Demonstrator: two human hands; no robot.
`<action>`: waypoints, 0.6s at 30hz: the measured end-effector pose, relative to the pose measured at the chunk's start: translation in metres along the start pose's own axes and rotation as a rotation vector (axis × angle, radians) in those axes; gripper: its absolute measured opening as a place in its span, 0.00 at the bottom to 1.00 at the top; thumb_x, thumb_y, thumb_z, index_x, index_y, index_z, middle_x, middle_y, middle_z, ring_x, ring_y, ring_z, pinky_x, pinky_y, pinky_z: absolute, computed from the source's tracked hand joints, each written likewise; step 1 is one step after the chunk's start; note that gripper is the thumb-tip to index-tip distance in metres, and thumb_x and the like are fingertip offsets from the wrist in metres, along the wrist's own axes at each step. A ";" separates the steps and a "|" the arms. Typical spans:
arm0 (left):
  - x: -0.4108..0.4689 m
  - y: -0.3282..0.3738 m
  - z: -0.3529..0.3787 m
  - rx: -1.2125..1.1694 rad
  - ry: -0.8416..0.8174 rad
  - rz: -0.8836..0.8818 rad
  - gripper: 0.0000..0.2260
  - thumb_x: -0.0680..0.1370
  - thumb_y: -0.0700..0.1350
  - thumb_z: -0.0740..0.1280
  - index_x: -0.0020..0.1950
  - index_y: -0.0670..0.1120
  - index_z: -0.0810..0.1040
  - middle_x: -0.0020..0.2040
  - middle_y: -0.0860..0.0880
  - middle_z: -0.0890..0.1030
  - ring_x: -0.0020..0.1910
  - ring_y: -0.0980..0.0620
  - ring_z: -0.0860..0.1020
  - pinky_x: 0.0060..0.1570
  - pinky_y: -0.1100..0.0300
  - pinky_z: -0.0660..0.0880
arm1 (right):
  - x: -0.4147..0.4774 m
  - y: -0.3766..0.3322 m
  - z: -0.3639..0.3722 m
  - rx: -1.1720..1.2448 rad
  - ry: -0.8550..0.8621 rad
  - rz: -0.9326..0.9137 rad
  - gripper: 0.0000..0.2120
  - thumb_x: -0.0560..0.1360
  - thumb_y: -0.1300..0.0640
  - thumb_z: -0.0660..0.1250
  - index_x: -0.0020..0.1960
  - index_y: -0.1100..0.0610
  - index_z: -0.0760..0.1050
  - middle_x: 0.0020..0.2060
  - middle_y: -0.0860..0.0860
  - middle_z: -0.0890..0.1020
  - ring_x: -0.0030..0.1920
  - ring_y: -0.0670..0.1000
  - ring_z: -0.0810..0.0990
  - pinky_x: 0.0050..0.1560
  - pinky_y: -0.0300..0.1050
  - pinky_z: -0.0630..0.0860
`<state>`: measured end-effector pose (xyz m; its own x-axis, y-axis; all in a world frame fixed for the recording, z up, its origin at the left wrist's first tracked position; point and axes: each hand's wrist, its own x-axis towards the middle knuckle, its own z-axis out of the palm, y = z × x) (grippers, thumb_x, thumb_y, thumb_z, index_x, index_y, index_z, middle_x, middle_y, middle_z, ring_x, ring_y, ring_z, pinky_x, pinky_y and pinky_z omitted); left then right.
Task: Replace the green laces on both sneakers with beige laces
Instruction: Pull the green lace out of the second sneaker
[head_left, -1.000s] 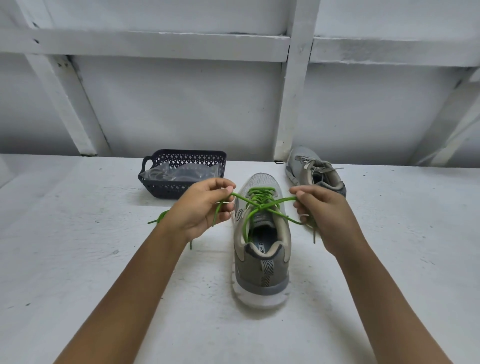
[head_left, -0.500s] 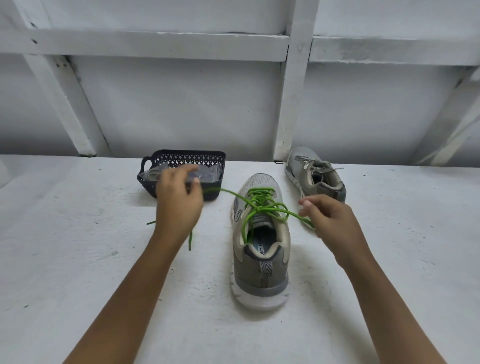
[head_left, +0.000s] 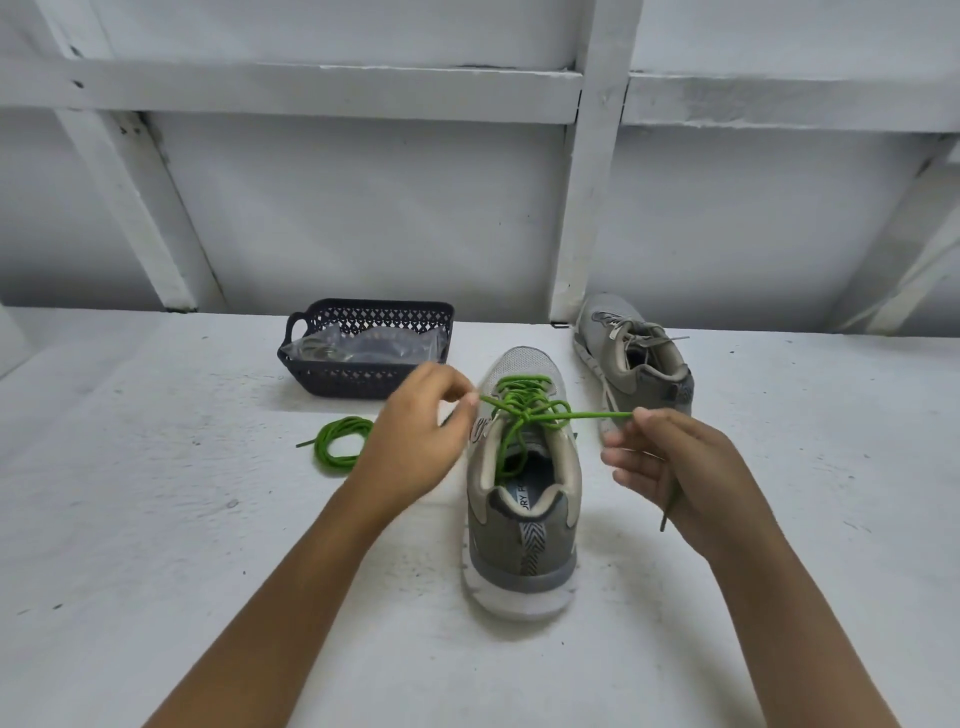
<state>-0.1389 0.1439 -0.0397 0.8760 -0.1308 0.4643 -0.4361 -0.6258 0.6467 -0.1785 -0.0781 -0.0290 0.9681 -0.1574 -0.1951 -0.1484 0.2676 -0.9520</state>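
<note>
White-painted bench (head_left: 156, 519) under a white timbered wall (head_left: 363, 208), carrying all items. Near sneaker (head_left: 522, 519): grey, standing upright at bench centre, heel toward the wearer, nothing bracing it. Green lace (head_left: 524, 410): threading its eyelets, crossing into a small knot over the tongue, both ends stretching sideways. Left hand (head_left: 415, 441): its grip is pinching the left end between thumb and fingertips, just beside the shoe's left flank. Right hand (head_left: 675, 467): its grip is pinching the right end, the tail hanging down past the palm. Hazards, as judged: the outward pull is likely tightening the knot rather than freeing it, should the wrong strands be under tension; the unheld sneaker is risking a slide or a tip if one side is pulling harder; the thin round cord is liable to be slipping through so light a pinch. Far sneaker (head_left: 623, 364): lying behind and to the right, appearing to be wearing pale laces already. Loose green lace (head_left: 337, 441): coiling on the bench left of the left hand. Dark basket (head_left: 363, 376): sitting behind, holding a clear plastic bag (head_left: 374, 345), its contents not telling clearly.
</note>
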 end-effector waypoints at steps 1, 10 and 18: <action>0.000 0.002 -0.003 -0.126 0.079 -0.113 0.06 0.79 0.41 0.63 0.42 0.49 0.73 0.42 0.57 0.75 0.43 0.57 0.75 0.47 0.68 0.71 | 0.000 0.000 -0.003 0.107 0.020 0.020 0.09 0.79 0.60 0.60 0.42 0.62 0.74 0.34 0.56 0.83 0.33 0.51 0.83 0.32 0.39 0.79; -0.008 -0.005 -0.004 0.022 0.246 -0.161 0.13 0.75 0.42 0.60 0.57 0.44 0.76 0.56 0.47 0.73 0.54 0.52 0.71 0.54 0.60 0.65 | -0.001 0.011 -0.008 -0.811 0.317 -0.498 0.06 0.77 0.59 0.64 0.47 0.59 0.79 0.40 0.50 0.82 0.40 0.45 0.79 0.43 0.32 0.71; -0.005 0.000 0.016 0.357 -0.001 0.159 0.13 0.73 0.54 0.60 0.45 0.51 0.81 0.52 0.49 0.78 0.54 0.44 0.76 0.53 0.44 0.72 | 0.011 0.021 0.028 -1.089 0.010 -0.832 0.12 0.72 0.53 0.67 0.53 0.55 0.82 0.47 0.52 0.79 0.50 0.55 0.78 0.49 0.54 0.76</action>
<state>-0.1399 0.1322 -0.0515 0.8035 -0.2481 0.5411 -0.4672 -0.8261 0.3150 -0.1657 -0.0473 -0.0444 0.8477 0.0891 0.5229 0.3838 -0.7834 -0.4888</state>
